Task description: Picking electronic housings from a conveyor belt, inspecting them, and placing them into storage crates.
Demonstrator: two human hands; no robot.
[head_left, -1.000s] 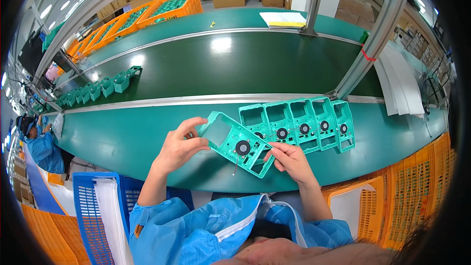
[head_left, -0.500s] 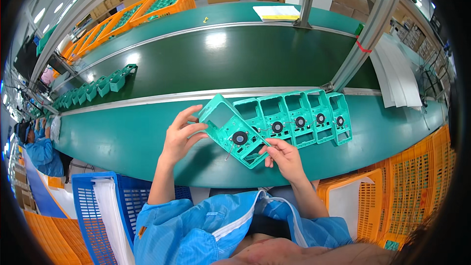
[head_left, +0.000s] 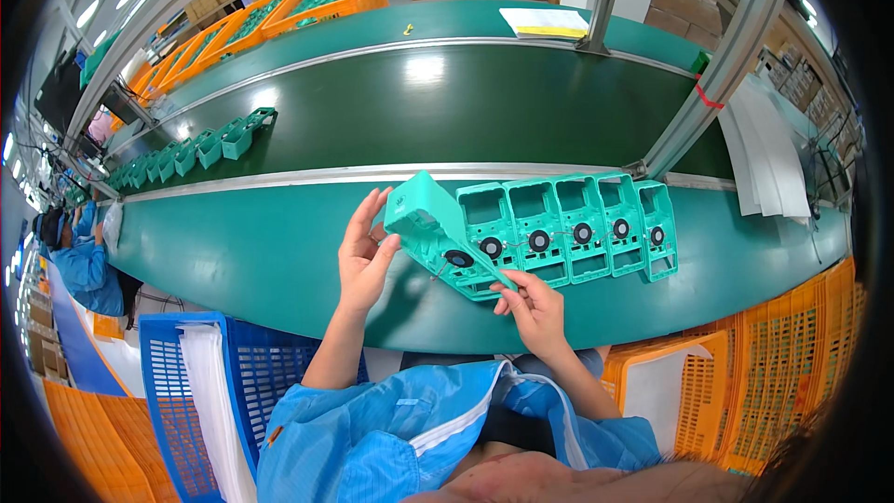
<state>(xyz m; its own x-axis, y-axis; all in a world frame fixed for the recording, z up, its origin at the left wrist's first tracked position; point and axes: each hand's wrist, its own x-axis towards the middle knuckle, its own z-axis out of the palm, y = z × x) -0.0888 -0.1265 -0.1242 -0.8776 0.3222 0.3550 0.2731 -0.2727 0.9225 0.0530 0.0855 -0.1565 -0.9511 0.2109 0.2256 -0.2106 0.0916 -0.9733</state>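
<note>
A green plastic housing with a round black speaker in it is tilted up off the workbench, its outer end wall turned toward me. My right hand pinches its lower right corner between thumb and fingers. At the housing's left edge is my left hand, fingers stretched and apart, the thumb at or very near the edge; firm contact cannot be made out. To the right stands a row of several like housings, each with a round black speaker, with thin wires visible between them.
Beyond the bench runs a dark green conveyor belt carrying several green housings at left. A metal post rises at right. A blue crate and an orange crate flank me. Another person sits far left.
The held housing has rolled over so that its end wall shows more and its open face less. My left hand's fingers have straightened along its left side. The right hand keeps its pinch.
</note>
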